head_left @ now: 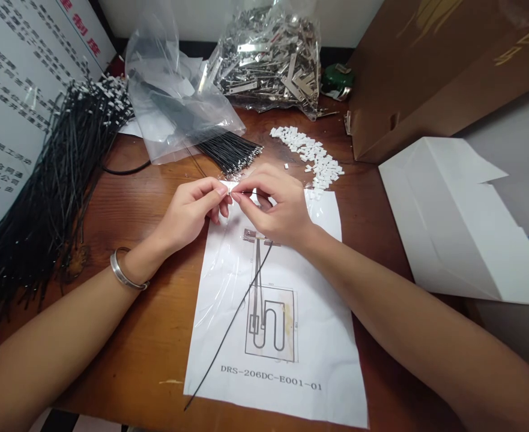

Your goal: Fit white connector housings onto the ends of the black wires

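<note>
My left hand (191, 211) and my right hand (271, 204) meet fingertip to fingertip above a printed drawing sheet (318, 336) on the wooden table (124, 252). The left hand pinches a small white connector (226, 186). The right hand pinches the end of a thin black wire (228, 327) that trails down across the sheet toward me. A silver bracelet (124, 271) circles my left wrist.
A pile of small white connectors (311, 155) lies beyond my hands. Bundled black wires (230, 151) poke from a clear bag (178, 102). A big heap of black wires (52, 180) fills the left. A bag of metal parts (268, 57), a brown carton (430, 72) and a white box (462, 222) stand right.
</note>
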Motion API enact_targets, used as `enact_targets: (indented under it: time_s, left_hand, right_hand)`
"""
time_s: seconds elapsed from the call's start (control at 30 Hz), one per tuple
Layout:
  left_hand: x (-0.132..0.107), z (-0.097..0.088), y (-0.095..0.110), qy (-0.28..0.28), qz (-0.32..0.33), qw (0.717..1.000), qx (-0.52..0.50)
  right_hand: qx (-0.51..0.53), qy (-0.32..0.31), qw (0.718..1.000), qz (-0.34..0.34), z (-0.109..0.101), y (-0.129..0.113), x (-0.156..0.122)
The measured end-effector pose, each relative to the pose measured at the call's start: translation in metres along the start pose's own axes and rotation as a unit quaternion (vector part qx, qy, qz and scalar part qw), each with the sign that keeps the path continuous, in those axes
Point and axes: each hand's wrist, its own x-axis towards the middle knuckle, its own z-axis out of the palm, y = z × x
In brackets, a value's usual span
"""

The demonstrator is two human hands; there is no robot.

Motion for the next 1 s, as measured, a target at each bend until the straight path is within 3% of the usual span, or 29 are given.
enact_targets:
  time_s: [0.23,0.53,0.8,1.0]
  left_hand:
    - [0.0002,-0.0004,-0.0034,-0.003,0.005,1.000,0.018]
    - [-0.0034,0.0015,-0.0010,0.027,0.031,0.993,0.115]
    - [-0.0030,0.0053,-0.0014,0.044,0.043,0.989,0.131]
    - [-0.0032,0.0058,-0.0024,0.043,0.059,0.983,0.170]
  right_hand:
    - [-0.040,-0.021,0.999,0.016,0.0005,0.0008,-0.0006]
    - [-0.074,-0.015,0.997,0.016,0.0028,0.0038,-0.0033]
    - [-0.028,-0.033,0.991,0.127,-0.0005,-0.0006,0.0017]
    - [0.040,-0.104,0.970,0.216,-0.0040,-0.0003,0.0048]
